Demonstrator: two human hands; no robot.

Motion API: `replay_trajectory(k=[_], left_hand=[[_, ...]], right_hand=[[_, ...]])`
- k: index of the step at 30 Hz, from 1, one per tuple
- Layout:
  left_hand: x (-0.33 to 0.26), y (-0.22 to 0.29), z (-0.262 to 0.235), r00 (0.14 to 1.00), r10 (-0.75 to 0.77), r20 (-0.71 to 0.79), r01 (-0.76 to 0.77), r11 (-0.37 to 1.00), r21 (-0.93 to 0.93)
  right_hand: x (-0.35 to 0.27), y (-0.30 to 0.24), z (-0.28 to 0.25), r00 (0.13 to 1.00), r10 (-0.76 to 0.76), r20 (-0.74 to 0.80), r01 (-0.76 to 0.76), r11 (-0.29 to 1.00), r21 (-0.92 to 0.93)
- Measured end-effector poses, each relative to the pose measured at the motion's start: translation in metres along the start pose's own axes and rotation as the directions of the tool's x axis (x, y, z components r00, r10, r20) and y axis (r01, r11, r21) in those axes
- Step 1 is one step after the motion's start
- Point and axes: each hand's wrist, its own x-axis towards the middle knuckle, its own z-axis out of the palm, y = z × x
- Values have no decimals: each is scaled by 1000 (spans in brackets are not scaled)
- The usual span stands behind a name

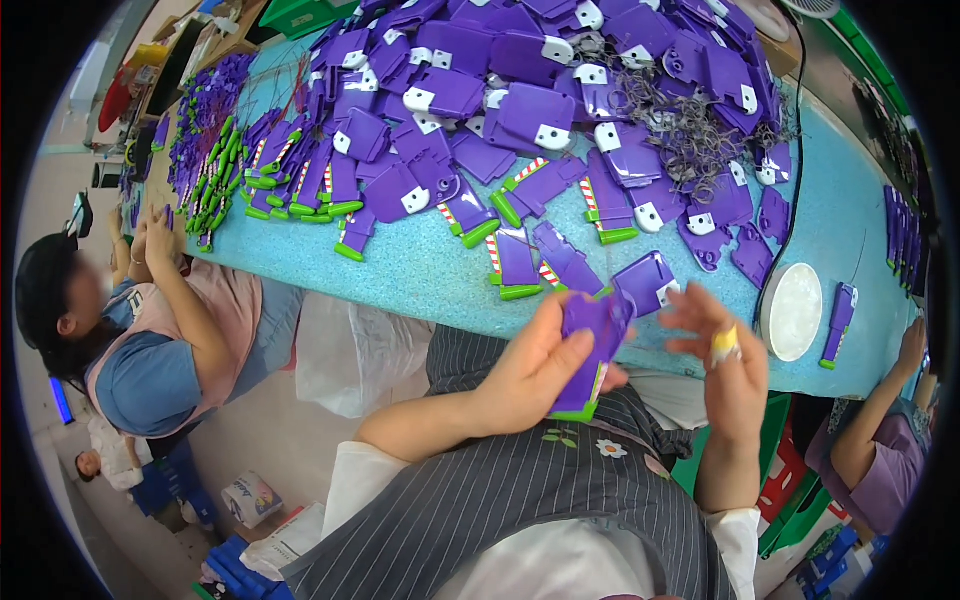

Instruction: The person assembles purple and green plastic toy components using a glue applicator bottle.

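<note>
My left hand [528, 362] grips a purple plastic toy part [585, 375] with a bright green end, its thumb lying across the face. To the right, my right hand [735, 375] is raised with bent fingers apart, and I see nothing between them. A yellow and white wrap [725, 345] goes round one of its fingers. Just beyond the hands, a purple panel with a white corner [645, 280] lies near the table edge. Beside it are slimmer purple pieces [567, 255] with green ends and red-and-white striped edges.
Purple panels [440, 90] heap across the blue table [400, 275]. Small grey rings [690, 135] tangle at right, near a black cable [797, 180]. A white bowl [792, 312] stands by the right edge. Co-workers sit at left [170, 340] and right [875, 440].
</note>
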Motion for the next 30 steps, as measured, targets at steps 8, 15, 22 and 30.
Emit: replay_trajectory(k=[8, 15, 22, 30], left_hand=[[1, -21, 3, 925, -359, 127, 341, 929, 141], [2, 0, 14, 997, 81, -3, -81, 995, -61], [-10, -11, 25, 979, 204, 18, -205, 973, 104], [-9, -20, 24, 938, 346, 11, -305, 811, 499]], right_hand=[[33, -25, 43, 979, -191, 65, 201, 894, -400], [1, -16, 36, 777, -618, 119, 468, 442, -765], [-2, 0, 35, 640, -748, 177, 550, 283, -786], [-4, 8, 34, 646, -752, 131, 496, 283, -821]])
